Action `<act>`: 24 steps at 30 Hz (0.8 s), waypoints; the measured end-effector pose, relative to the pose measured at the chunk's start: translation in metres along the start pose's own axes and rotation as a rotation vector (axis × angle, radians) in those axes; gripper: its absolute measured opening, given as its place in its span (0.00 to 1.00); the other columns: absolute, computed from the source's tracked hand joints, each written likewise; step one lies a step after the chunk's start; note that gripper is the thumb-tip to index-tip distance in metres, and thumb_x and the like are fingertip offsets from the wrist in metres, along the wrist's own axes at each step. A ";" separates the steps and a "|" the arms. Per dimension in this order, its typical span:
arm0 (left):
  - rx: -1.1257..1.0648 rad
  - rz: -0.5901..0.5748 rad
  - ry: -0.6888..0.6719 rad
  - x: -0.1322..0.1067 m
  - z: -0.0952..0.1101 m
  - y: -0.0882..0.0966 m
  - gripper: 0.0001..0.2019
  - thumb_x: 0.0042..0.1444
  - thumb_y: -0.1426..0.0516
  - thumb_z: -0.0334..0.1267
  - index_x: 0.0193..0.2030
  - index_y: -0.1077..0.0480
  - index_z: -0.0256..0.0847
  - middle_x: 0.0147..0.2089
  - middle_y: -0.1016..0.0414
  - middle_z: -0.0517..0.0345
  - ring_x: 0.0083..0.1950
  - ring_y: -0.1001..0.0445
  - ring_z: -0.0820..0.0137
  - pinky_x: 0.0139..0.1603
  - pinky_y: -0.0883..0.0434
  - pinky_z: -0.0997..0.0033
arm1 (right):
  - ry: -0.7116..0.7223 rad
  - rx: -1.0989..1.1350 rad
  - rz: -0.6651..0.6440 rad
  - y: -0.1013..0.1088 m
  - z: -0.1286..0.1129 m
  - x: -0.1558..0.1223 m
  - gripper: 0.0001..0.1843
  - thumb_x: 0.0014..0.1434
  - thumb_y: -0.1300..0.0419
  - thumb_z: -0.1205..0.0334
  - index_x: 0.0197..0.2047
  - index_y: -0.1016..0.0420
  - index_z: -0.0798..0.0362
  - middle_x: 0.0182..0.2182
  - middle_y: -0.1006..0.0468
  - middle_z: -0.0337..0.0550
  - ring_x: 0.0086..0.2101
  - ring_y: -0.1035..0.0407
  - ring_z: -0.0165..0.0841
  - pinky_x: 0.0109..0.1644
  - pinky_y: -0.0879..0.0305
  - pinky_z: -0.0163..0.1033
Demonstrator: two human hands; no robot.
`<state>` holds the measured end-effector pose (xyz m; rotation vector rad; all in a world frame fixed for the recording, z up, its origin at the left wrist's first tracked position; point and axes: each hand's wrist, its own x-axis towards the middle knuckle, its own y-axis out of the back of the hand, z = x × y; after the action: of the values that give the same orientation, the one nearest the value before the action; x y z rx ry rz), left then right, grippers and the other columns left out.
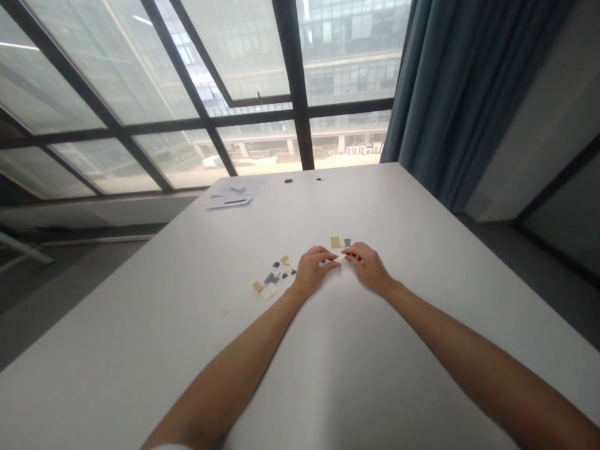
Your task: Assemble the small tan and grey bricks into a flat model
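Observation:
My left hand (pixel 311 269) and my right hand (pixel 369 267) meet over the white table, thumbs and fingers pinched towards each other. Between their fingertips is a small cream toy building piece (pixel 341 257), largely covered by the fingers. Just beyond the hands lie a tan square plate (pixel 335 242) and a grey piece (pixel 347 242). Left of my left hand is a loose spread of small pieces: a tan plate (pixel 257 287), cream flat pieces (pixel 269 290), grey pieces (pixel 269 278) and several dark ones, such as a black piece (pixel 276 264).
Papers (pixel 234 194) lie at the table's far left corner. Near the far edge are a dark round disc (pixel 289 181) and a small dark object (pixel 319 179). Windows rise behind the white table (pixel 375 206), and a blue curtain (pixel 440 100) hangs at the right.

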<state>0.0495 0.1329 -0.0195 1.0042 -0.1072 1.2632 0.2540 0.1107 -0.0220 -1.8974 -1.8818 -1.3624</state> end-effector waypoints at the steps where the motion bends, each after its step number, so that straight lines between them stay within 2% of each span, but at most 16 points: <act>1: 0.006 -0.001 0.001 0.000 0.000 0.000 0.10 0.55 0.35 0.46 0.39 0.19 0.43 0.36 0.22 0.55 0.35 0.27 0.71 0.36 0.30 0.71 | -0.012 -0.018 0.017 0.000 0.000 0.000 0.05 0.63 0.41 0.65 0.40 0.23 0.52 0.33 0.24 0.45 0.37 0.30 0.38 0.42 0.33 0.43; 7: 0.031 0.000 0.021 0.000 0.003 0.001 0.10 0.55 0.34 0.45 0.38 0.19 0.42 0.35 0.21 0.56 0.34 0.27 0.71 0.36 0.30 0.71 | -0.019 -0.091 0.030 0.001 -0.002 0.001 0.06 0.62 0.39 0.65 0.33 0.23 0.51 0.30 0.23 0.44 0.35 0.30 0.38 0.42 0.33 0.43; 11: 0.042 -0.011 0.021 0.001 0.002 0.000 0.10 0.55 0.35 0.46 0.37 0.19 0.43 0.34 0.21 0.56 0.34 0.26 0.71 0.37 0.30 0.71 | -0.021 -0.081 0.019 0.001 -0.003 0.001 0.06 0.63 0.40 0.65 0.34 0.23 0.52 0.30 0.23 0.44 0.34 0.30 0.37 0.41 0.33 0.43; 18: 0.029 -0.010 0.023 0.001 0.003 -0.001 0.13 0.58 0.38 0.49 0.36 0.19 0.42 0.33 0.21 0.55 0.33 0.26 0.71 0.37 0.30 0.70 | -0.034 -0.028 -0.031 0.000 -0.002 0.000 0.06 0.61 0.39 0.63 0.42 0.23 0.52 0.34 0.23 0.44 0.36 0.30 0.36 0.39 0.32 0.41; 24: 0.020 -0.013 0.030 0.001 0.003 -0.001 0.12 0.58 0.37 0.48 0.38 0.20 0.41 0.34 0.20 0.55 0.33 0.26 0.71 0.36 0.29 0.71 | -0.036 -0.027 -0.032 0.000 0.000 0.000 0.07 0.61 0.36 0.59 0.41 0.23 0.52 0.34 0.24 0.44 0.36 0.30 0.37 0.38 0.32 0.41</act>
<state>0.0519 0.1322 -0.0176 1.0011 -0.0652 1.2695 0.2541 0.1110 -0.0221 -1.9243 -1.9286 -1.3787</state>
